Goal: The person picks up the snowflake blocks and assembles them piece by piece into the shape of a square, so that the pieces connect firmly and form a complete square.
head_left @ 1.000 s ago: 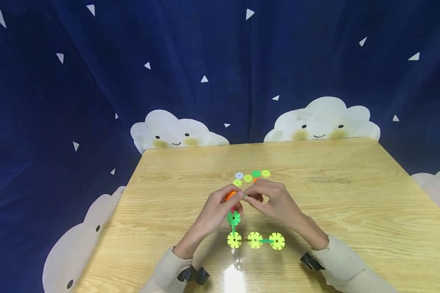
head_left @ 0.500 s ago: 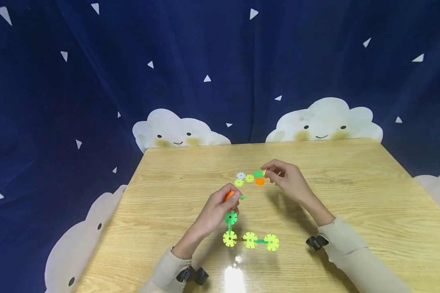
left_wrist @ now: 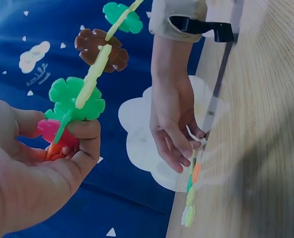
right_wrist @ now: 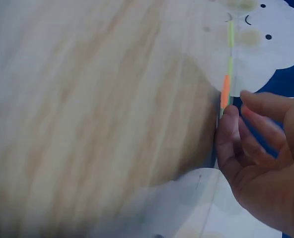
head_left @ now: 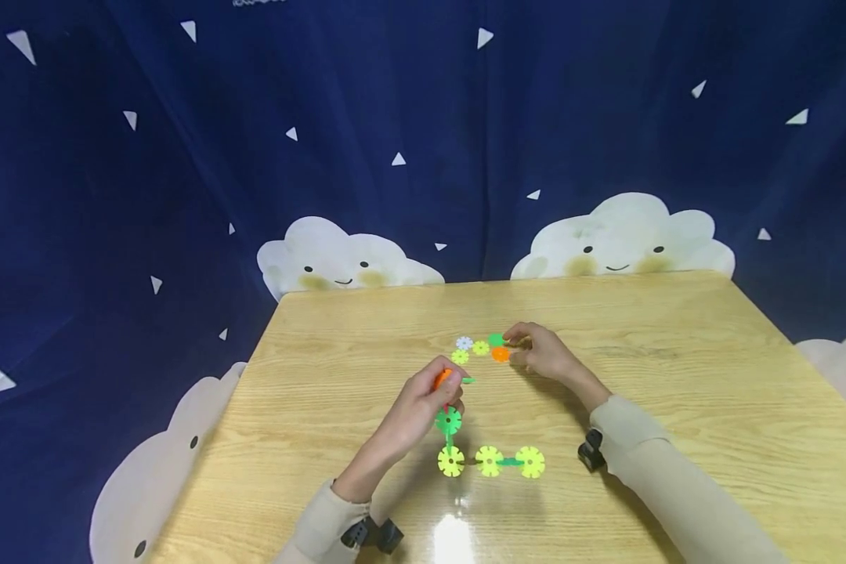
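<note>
In the head view my left hand holds a chain of notched plastic discs by an orange disc. A green disc sticks out edge-on beside its fingertips. The chain drops through a green disc to a yellow corner disc, then runs right to another yellow disc. In the left wrist view, a pink disc and a brown disc also show. My right hand is at the loose discs, its thumb and fingers parted beside a green disc. Its fingers hide the rightmost spot.
Loose discs lie toward the back of the wooden table: an orange disc, a pale blue disc and yellow ones. Behind the table hangs a dark blue curtain with cloud shapes.
My right hand has left the chain beside my left hand and moved back and right to the loose discs. It now covers the rightmost yellow disc. My left hand keeps its hold.
</note>
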The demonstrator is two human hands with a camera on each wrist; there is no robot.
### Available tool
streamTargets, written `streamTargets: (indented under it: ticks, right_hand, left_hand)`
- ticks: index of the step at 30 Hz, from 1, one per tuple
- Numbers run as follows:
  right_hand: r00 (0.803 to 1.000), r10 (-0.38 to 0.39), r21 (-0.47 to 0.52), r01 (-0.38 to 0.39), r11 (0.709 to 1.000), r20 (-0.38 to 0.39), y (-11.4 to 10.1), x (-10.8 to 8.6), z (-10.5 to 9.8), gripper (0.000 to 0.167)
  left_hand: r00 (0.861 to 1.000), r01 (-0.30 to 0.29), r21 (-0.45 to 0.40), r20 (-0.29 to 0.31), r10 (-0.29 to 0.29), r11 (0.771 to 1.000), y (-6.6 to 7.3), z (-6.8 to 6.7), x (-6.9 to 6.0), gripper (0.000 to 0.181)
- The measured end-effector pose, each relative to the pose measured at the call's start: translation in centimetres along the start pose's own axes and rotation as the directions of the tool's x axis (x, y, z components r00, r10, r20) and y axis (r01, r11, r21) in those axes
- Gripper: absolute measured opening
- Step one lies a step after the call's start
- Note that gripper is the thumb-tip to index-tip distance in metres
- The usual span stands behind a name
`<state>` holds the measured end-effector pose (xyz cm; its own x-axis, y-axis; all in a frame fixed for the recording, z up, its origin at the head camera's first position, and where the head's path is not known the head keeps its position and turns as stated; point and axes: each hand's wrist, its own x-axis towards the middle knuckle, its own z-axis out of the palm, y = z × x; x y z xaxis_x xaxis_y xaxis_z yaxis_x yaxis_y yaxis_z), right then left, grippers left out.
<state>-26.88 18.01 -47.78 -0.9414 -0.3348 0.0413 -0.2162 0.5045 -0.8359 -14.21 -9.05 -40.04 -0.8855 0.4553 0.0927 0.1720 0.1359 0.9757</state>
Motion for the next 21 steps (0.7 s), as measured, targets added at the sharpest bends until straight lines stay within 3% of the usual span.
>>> streamTargets:
  ticks: [10, 21]
  right_hand:
    - [0.987, -0.146, -0.195, 0.155, 0.968, 0.061, 0.02, 0.58, 0.63, 0.030]
    - [0.982, -0.176, -0.309, 0.190, 0.932, 0.072, -0.28, 0.32, 0.87, 0.021]
  left_hand:
    - [1.000, 0.003, 0.024, -0.004, -0.003, 1.000, 0.16, 0.05, 0.04, 0.033]
    - [1.000, 0.021, 0.033, 0.010, -0.021, 0.999, 0.19, 0.52, 0.21, 0.036]
